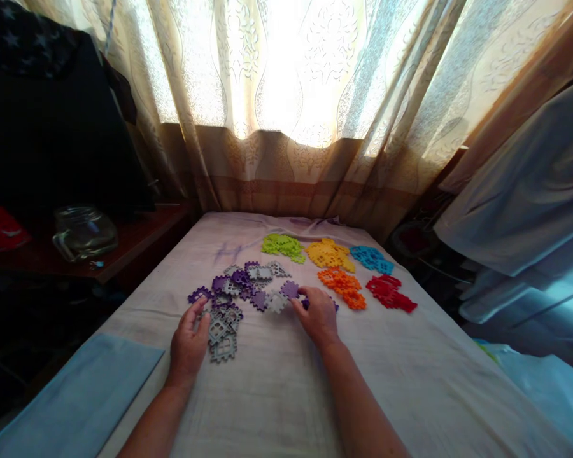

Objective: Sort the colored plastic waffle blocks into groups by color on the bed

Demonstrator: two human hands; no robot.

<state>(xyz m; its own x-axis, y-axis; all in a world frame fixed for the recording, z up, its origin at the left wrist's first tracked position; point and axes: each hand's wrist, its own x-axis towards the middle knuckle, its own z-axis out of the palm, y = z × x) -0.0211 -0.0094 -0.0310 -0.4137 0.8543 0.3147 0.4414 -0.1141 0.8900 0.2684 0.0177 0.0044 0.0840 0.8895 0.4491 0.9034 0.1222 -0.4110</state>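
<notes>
My left hand [190,340] is at the near left side of a mixed heap, its thumb and fingers apart beside a purple interlocking tile [200,293]. Several grey square-frame tiles [223,347] lie just right of that hand. At the right end of the heap, my right hand [319,315] pinches a purple toothed tile [290,289] between thumb and fingers. A light grey tile [275,301] sits right beside it. Under and behind my right hand, other dark purple pieces [307,304] are partly hidden.
Sorted piles lie beyond: lime green [282,247], yellow [330,254], blue [372,259], orange [342,287] and red [391,292] tiles. They rest on a pale bedsheet [267,394]. A glass jug [84,232] stands on a side table at left. Curtains [286,159] hang behind.
</notes>
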